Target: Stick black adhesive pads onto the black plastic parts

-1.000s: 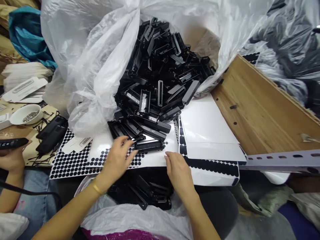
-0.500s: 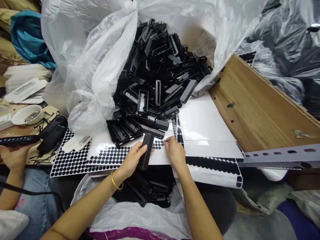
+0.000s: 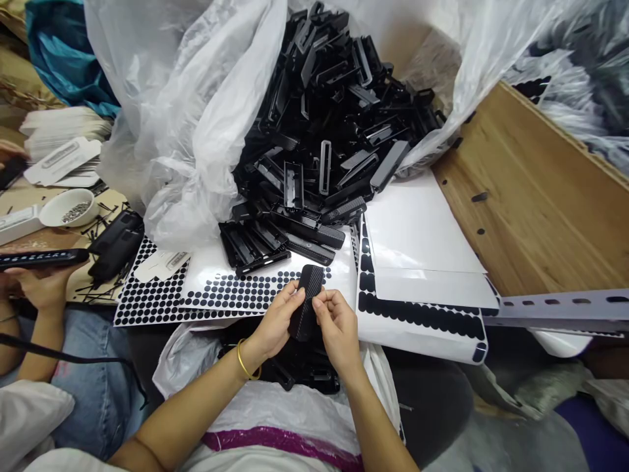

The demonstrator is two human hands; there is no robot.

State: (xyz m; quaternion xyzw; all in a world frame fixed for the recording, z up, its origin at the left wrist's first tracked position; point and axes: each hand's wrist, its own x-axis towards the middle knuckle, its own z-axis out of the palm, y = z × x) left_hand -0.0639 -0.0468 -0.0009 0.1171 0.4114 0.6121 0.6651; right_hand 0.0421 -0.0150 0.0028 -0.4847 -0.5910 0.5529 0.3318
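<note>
Black plastic piece (image 3: 305,301) is held up at 6 o'clock from the big pile of black parts (image 3: 324,131). Left hand (image 3: 275,324) has its fingers curled round one side, and right hand (image 3: 338,328) pinches the other edge. Dotted sticker sheets (image 3: 236,292) lie just behind it. Way over at 9 o'clock, another person's hand (image 3: 42,286) grips a black tool (image 3: 39,259).

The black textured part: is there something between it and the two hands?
Nothing visible is in between. The left hand grips the black textured part from its left side, and the right hand touches its right edge directly.
</note>
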